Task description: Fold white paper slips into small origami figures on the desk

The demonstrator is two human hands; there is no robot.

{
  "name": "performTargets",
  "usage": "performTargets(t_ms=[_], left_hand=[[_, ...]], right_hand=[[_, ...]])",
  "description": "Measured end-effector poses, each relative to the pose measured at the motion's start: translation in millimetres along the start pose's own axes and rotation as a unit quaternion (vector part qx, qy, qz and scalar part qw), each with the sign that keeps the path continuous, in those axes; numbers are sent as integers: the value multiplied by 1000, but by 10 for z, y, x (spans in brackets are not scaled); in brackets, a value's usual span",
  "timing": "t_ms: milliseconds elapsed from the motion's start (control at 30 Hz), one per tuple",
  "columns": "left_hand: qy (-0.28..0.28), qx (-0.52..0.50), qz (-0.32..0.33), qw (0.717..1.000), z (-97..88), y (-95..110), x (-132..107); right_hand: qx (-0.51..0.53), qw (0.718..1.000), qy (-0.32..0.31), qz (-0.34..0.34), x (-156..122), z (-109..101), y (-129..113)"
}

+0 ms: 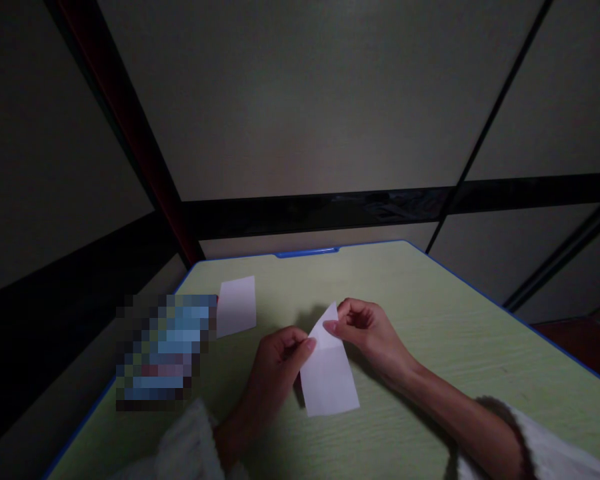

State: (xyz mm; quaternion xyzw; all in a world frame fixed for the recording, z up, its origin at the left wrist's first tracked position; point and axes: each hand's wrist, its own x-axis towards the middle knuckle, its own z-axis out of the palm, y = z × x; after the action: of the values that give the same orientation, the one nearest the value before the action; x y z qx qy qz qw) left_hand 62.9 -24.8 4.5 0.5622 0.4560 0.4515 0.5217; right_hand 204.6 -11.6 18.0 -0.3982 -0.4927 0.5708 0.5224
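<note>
Dim light leaves the left side darkest, while the creased white rectangular paper looks brightest. Soft shadows lie on the pale green wood-grained tabletop; coarse pixelation masks a patch at left.

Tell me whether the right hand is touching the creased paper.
Touching. The head view shows the right hand pinching the creased paper near its upper edge.

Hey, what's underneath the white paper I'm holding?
Around the held white paper, the pale green wood-grain tabletop shows. Your left hand and right hand each pinch it, partly hidden behind it. Anything else directly beneath is covered, so I can't tell.
</note>
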Motion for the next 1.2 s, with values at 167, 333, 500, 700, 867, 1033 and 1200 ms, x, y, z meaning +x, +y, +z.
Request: performTargets(t_ms=[167,333,500,700,867,1033,1200], left_hand=[[-14,-24,-52,998,-28,-13,22],[-50,-54,-102,992,-68,-19,-7],[-128,-41,-124,983,-46,90,-65],[-176,-23,-128,976,-13,131,-102],[-144,14,-108,984,17,145,-94],[-129,9,-95,987,18,117,-55],[-110,6,-81,991,-10,90,-40]], right_hand=[[41,997,-63,-19,18,-40,30],[123,966,-229,12,35,-156,-22],[90,903,-405,114,64,-332,-46],[31,868,-461,182,68,-372,-22],[-32,888,-434,147,60,-360,-38],[-63,905,-414,80,90,-328,-59],[-54,921,-379,66,92,-276,-65]])
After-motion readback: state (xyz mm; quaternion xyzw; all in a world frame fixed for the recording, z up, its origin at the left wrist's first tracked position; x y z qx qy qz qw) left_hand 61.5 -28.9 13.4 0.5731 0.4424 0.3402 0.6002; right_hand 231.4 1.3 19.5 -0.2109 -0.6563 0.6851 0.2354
